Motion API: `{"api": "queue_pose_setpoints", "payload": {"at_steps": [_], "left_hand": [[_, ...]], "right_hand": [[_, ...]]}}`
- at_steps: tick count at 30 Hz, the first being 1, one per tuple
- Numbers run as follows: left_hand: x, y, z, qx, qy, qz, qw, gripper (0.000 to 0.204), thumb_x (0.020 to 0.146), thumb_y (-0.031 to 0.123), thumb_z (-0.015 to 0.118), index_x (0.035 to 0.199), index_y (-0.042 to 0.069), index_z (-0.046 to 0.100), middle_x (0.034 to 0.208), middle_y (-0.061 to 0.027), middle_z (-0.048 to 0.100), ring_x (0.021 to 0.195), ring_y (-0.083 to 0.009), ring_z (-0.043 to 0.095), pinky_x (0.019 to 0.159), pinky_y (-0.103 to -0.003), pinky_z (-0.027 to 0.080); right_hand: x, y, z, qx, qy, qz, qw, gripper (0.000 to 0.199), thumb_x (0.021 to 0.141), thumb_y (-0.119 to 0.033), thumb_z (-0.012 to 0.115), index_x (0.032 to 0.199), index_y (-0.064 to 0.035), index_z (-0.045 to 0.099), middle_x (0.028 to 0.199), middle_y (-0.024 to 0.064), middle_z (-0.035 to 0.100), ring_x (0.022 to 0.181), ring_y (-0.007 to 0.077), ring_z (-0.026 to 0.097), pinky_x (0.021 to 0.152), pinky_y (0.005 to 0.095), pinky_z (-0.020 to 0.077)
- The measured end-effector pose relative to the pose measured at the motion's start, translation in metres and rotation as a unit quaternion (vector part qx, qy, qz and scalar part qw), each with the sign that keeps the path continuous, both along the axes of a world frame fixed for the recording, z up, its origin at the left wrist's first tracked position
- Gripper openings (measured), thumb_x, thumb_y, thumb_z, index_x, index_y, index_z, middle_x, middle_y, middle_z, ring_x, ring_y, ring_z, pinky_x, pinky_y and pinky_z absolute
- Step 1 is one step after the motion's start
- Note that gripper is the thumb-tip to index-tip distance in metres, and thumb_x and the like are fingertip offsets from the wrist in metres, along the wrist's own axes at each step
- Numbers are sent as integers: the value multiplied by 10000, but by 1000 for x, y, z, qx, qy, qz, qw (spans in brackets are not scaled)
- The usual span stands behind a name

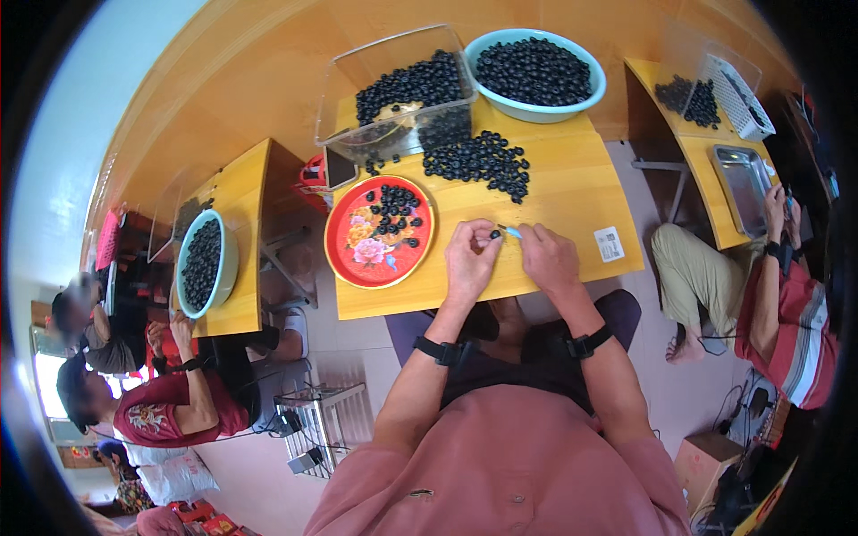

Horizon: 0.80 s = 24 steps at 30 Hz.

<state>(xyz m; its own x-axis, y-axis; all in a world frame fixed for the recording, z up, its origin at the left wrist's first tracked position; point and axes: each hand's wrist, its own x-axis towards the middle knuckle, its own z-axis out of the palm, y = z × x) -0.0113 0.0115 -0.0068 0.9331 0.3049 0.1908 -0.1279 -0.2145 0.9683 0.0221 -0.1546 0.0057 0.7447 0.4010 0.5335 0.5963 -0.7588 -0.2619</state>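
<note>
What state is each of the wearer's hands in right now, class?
Left hand: closed, pinching a small dark bead.
Right hand: closed, holding a small light-blue tool.

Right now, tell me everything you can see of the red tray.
The red tray is round and shallow, smooth-looking, with a gold-coloured rim; metal or plastic, I cannot tell. Large pink and orange flowers decorate its base. It lies face up on the yellow table, to the left of the left hand, its left rim at about the table's edge. Loose dark round pieces lie in it, mostly toward its far right side, and neither hand touches it.
</note>
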Motion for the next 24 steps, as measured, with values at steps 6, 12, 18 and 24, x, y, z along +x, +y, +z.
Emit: {"api": "queue_pose_setpoints", "payload": {"at_steps": [6,12,18,24], "left_hand": [[-11,14,16,35,-87,57,994,155,840,-11,779,983,11,724,888,-82,630,777,-178,632,721,-298,533],[-18,89,57,278,-87,157,944,198,820,-21,755,1006,38,718,936,-113,662,887,-260,651,815,-370,534],[24,61,60,295,-80,30,952,237,831,-33,713,1065,9,706,1042,-197,658,999,-397,648,892,-447,533],[79,25,31,327,-120,-20,937,219,857,17,715,1074,-4,713,1037,-207,671,999,-416,660,872,-483,545]], "right_hand": [[-1,-2,-1,-28,18,-23,999,50,918,-139,616,927,-99,644,759,77,622,699,280,691,588,425,559],[0,0,-1,12,-11,-15,1000,35,924,-128,622,925,-98,640,769,78,623,704,278,692,589,425,560],[1,-3,0,29,-7,-40,999,49,928,-132,639,954,-92,653,787,84,634,715,288,696,597,433,561],[1,-2,-2,56,27,-81,995,88,931,-158,648,982,-86,655,821,103,653,727,324,695,619,451,563]]}}
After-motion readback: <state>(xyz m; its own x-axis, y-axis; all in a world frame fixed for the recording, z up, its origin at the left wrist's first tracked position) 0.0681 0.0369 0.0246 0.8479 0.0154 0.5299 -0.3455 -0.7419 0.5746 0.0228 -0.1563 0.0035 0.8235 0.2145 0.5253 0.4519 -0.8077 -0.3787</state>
